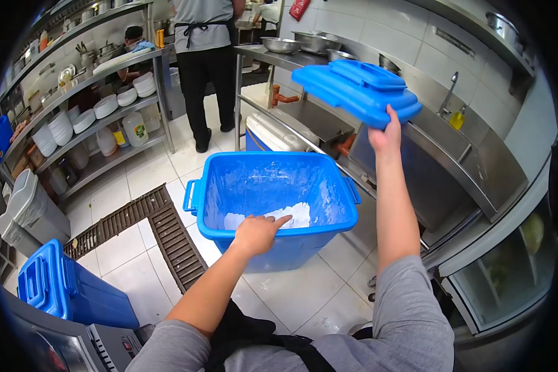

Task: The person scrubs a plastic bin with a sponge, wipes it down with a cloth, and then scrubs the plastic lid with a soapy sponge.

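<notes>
On the tiled floor, a bin (279,251) is being touched by the left hand (256,234), fingers spread. A lid (359,90) is being gripped by the right hand (385,133).

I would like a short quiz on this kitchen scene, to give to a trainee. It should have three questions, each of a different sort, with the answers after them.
1. Multiple choice. What does the right hand hold?
A) a steel bowl
B) a yellow bottle
C) a blue lid

2. True or false: the left hand is at the near rim of the open blue bin.

3. Fill in the blank: the material lying inside that open bin is ____ in colour.

Key: 1. C; 2. True; 3. white
</notes>
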A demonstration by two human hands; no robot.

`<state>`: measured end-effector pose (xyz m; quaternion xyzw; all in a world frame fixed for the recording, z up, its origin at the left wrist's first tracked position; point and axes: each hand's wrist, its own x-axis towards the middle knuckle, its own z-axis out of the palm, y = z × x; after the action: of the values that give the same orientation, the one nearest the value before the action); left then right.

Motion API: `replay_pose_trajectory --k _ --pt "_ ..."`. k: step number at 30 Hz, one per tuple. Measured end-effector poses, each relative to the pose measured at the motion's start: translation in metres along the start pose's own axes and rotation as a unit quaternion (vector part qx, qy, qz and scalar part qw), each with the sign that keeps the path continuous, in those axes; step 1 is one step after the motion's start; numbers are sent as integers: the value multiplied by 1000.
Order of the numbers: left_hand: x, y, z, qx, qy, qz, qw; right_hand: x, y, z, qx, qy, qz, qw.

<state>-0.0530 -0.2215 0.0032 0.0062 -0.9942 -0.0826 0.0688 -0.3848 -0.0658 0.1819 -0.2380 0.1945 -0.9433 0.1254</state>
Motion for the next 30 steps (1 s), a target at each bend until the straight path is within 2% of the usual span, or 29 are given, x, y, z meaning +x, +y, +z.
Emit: replay_pose_trajectory --k 4,6,7,8,9,10,12,14,16,17,18,20,21,23,26,30 --pt "-1 2 -13 7 11 5 1000 -122 -37 -2 -89 13 24 996" --pt "1 -6 -12 2 15 7 1000 -176 -55 -27 -81 16 59 995" --pt "8 -19 -1 -144 56 4 988 -204 -63 -43 -84 31 52 995" --pt "15 -27 6 -286 95 -1 953 -232 -72 -61 -88 44 45 994" --pt "18 -34 8 -455 110 -59 882 -263 -79 -78 -90 35 50 994" --pt "21 -33 8 -606 118 -120 777 -292 -85 -93 -91 26 57 994" --pt "-5 21 -57 -827 92 -110 544 -342 -93 -112 -98 8 66 993" --pt "-21 46 -89 -863 78 15 498 -381 -102 -122 -102 4 80 992" --pt "-30 56 -98 -784 106 -35 611 -413 -118 -134 -146 -81 195 967" --pt "-36 68 -103 -739 135 -44 659 -425 -124 -144 -156 -69 247 954" --pt "-45 79 -96 -739 124 -50 660 -438 -128 -153 -153 -57 247 955" --pt "-54 98 -84 -683 180 -45 706 -446 -130 -145 -251 8 234 939" --pt "-59 107 -75 -661 216 -29 718 -445 -131 -144 -248 13 226 942" --pt "-69 130 -66 -635 218 -13 741 -452 -127 -147 -322 128 197 917" --pt "-86 165 -63 -595 218 -1 774 -469 -118 -159 -307 145 160 927" --pt "-100 188 -57 -534 214 41 817 -478 -117 -159 -231 262 138 927"
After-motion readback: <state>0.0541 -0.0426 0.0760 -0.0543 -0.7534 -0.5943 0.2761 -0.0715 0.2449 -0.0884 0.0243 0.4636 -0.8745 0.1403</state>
